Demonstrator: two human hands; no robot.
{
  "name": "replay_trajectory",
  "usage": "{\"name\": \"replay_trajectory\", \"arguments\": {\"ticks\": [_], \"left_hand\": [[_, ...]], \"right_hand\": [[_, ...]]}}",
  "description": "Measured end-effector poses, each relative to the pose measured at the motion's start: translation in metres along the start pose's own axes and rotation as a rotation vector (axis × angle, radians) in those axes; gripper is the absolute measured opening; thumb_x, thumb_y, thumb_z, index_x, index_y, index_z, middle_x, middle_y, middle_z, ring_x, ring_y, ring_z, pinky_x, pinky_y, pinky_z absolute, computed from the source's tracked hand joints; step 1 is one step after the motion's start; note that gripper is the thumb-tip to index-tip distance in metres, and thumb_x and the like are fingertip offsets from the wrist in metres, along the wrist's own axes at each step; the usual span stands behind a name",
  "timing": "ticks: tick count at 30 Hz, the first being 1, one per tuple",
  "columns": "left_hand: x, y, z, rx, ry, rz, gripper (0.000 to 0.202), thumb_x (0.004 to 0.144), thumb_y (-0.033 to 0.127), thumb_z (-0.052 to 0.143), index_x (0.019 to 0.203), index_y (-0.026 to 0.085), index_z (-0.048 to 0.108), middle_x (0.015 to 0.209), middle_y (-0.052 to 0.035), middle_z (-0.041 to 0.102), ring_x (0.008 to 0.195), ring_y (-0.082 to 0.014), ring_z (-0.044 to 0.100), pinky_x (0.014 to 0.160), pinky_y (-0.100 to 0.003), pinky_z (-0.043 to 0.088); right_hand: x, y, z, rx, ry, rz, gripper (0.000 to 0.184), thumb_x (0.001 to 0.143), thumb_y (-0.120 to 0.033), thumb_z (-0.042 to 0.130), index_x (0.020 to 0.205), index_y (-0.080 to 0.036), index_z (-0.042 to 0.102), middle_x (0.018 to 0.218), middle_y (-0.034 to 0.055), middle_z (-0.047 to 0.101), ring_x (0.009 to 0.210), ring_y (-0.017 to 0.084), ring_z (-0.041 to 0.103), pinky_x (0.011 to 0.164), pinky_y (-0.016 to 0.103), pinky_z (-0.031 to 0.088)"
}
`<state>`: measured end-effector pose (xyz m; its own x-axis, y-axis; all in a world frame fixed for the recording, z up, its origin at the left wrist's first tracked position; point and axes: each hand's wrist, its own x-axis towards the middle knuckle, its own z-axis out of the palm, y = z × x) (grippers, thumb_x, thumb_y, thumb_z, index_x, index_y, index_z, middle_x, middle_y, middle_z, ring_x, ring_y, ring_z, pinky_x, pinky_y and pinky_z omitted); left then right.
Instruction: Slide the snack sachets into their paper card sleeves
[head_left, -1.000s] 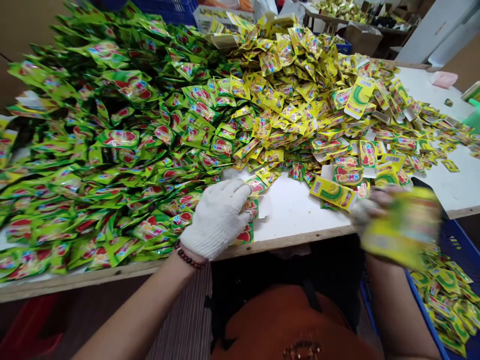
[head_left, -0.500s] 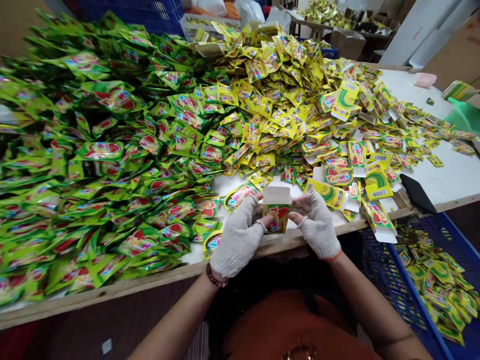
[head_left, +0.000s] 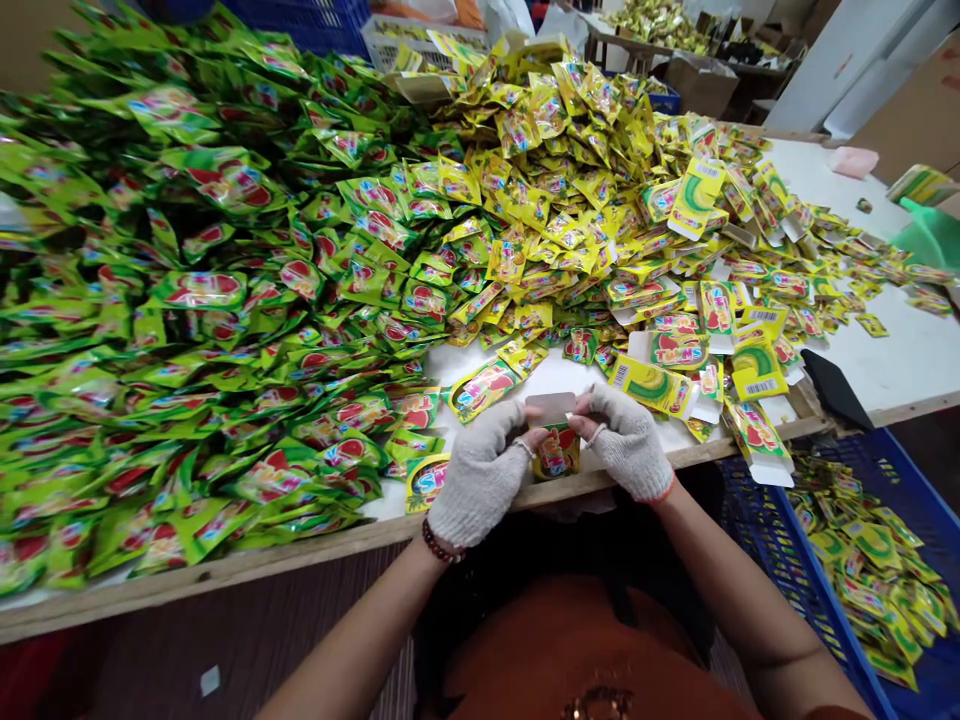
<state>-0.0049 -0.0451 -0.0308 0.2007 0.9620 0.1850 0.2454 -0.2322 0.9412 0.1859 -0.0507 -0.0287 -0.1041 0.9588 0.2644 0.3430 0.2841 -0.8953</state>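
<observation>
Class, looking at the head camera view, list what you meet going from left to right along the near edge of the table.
green sachet pile → left hand → small box, pinched by both hands → right hand → blue crate of yellow sachets beside the table

A desk runs across the view. A left heap of sachets covers its left half, from the near edge to the far edge. A middle heap lies right of it and further back, the two touching. Flat cartons are strewn before and right of the middle heap. At the near edge, a box sits between the left hand and right hand, with one sachet just left of the left hand. A crate stands below the desk's right end, with packs in it. A basket stands behind the heaps.
</observation>
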Motion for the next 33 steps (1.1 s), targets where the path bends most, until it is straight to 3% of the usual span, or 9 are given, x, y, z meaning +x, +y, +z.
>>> {"name": "replay_trajectory", "arguments": {"ticks": [4,9,16,20,24,27,29,31,33], "left_hand": [[0.001,-0.005,0.004,-0.118,0.025,-0.035,0.046,0.083,0.028,0.066,0.126,0.017,0.056,0.1,-0.0073,0.073,0.088,-0.0196,0.071,0.081,-0.034,0.06],[-0.004,-0.002,-0.003,0.11,0.028,0.196,0.018,0.086,0.028,0.062,0.094,0.018,0.074,0.099,-0.0071,0.077,0.095,-0.0217,0.071,0.09,-0.035,0.057],[0.003,0.02,-0.014,0.148,-0.061,-0.023,0.023,0.087,0.036,0.063,0.093,0.019,0.076,0.084,-0.0035,0.077,0.077,-0.02,0.071,0.072,-0.031,0.059],[-0.002,0.01,-0.017,0.186,-0.053,0.238,0.017,0.089,0.025,0.06,0.095,0.021,0.076,0.091,-0.0051,0.077,0.082,-0.0183,0.072,0.077,-0.029,0.059],[-0.009,-0.006,-0.021,0.264,-0.113,0.616,0.032,0.086,0.01,0.058,0.111,0.023,0.072,0.107,-0.0104,0.076,0.095,-0.0193,0.072,0.082,-0.03,0.059],[-0.01,-0.006,-0.023,0.336,-0.171,0.675,0.032,0.086,0.012,0.057,0.111,0.024,0.071,0.104,-0.0107,0.075,0.093,-0.0197,0.072,0.08,-0.03,0.059],[-0.008,-0.001,-0.027,0.351,-0.192,0.642,0.028,0.088,0.017,0.058,0.113,0.023,0.071,0.108,-0.0117,0.074,0.098,-0.0211,0.071,0.084,-0.032,0.058],[-0.004,0.005,-0.036,0.403,-0.132,0.557,0.029,0.089,0.024,0.06,0.117,0.022,0.069,0.116,-0.0128,0.071,0.107,-0.0234,0.068,0.092,-0.035,0.056],[-0.002,0.011,-0.05,0.535,-0.06,0.418,0.025,0.091,0.031,0.059,0.111,0.021,0.07,0.113,-0.0108,0.071,0.105,-0.0243,0.067,0.093,-0.036,0.054]], "right_hand": [[0.001,0.004,0.002,-0.01,-0.002,-0.023,0.025,0.089,-0.028,0.062,0.112,-0.02,0.067,0.091,0.0033,0.071,0.084,0.017,0.068,0.077,0.029,0.055],[-0.001,-0.01,-0.005,-0.137,-0.064,-0.216,0.018,0.094,-0.031,0.059,0.091,-0.021,0.074,0.087,0.0035,0.073,0.083,0.018,0.068,0.076,0.028,0.054],[0.004,-0.02,-0.004,-0.223,-0.055,-0.17,0.015,0.091,-0.028,0.062,0.09,-0.02,0.075,0.08,0.0025,0.074,0.072,0.016,0.068,0.069,0.025,0.054],[0.003,-0.013,-0.011,-0.191,-0.119,-0.229,0.016,0.092,-0.024,0.06,0.091,-0.022,0.076,0.083,0.003,0.075,0.077,0.016,0.07,0.073,0.027,0.057],[-0.006,-0.004,-0.024,-0.208,-0.282,-0.382,0.029,0.088,-0.013,0.057,0.109,-0.024,0.074,0.111,0.0077,0.073,0.096,0.019,0.071,0.081,0.03,0.059],[-0.012,0.0,-0.021,-0.222,-0.334,-0.424,0.038,0.084,-0.007,0.056,0.115,-0.022,0.071,0.115,0.0101,0.071,0.089,0.017,0.071,0.075,0.027,0.059],[-0.012,0.0,-0.017,-0.192,-0.274,-0.383,0.035,0.084,-0.007,0.058,0.11,-0.023,0.073,0.101,0.0073,0.072,0.081,0.016,0.07,0.07,0.027,0.059],[-0.011,-0.003,-0.019,-0.09,-0.087,-0.284,0.029,0.084,-0.008,0.061,0.104,-0.024,0.074,0.09,0.0035,0.072,0.079,0.016,0.068,0.07,0.026,0.058],[-0.01,-0.006,-0.035,0.194,0.072,-0.218,0.023,0.089,-0.011,0.061,0.104,-0.023,0.073,0.087,0.002,0.074,0.077,0.014,0.068,0.066,0.023,0.057]]}}
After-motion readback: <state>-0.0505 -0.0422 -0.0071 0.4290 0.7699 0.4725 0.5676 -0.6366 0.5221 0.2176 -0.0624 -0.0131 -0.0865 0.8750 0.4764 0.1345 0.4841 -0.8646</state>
